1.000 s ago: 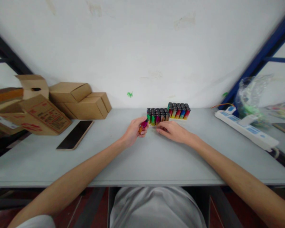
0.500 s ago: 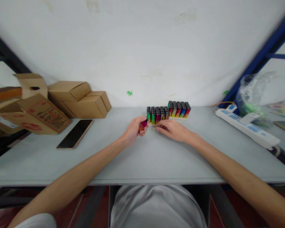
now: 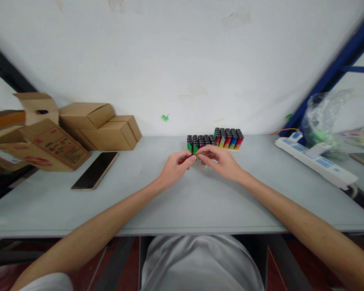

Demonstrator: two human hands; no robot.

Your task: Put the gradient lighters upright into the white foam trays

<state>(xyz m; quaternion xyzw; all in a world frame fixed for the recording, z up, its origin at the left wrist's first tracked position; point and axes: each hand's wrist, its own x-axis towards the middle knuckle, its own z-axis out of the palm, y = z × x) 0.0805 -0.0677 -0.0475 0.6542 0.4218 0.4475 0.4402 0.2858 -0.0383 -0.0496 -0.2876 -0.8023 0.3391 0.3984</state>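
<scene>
My left hand [image 3: 176, 166] is closed in front of the nearer block of lighters [image 3: 195, 146], thumb and fingers pinched together. It grips a lighter, which is almost wholly hidden by the fingers. Close against its fingertips, my right hand [image 3: 221, 162] has its thumb and fingers curled into a pinch. Whatever lies between those fingertips is too small and covered to make out. The nearer lighters stand upright in tight rows with black tops and green and purple bodies. Behind and to the right stands a second block of colourful lighters [image 3: 229, 139], on a pale yellow base.
Brown cardboard boxes [image 3: 107, 135] and an open printed carton [image 3: 59, 145] stand at the left. A dark phone [image 3: 95, 170] lies before them. On the right are a white power strip [image 3: 315, 163] and a clear plastic bag [image 3: 324, 117]. A white wall [image 3: 182, 72] rises behind the grey table [image 3: 197, 206].
My left hand has turned and moved slightly right, hiding the purple and orange lighters it held in plain sight. My right hand has shifted left, bringing its fingertips against the left hand's.
</scene>
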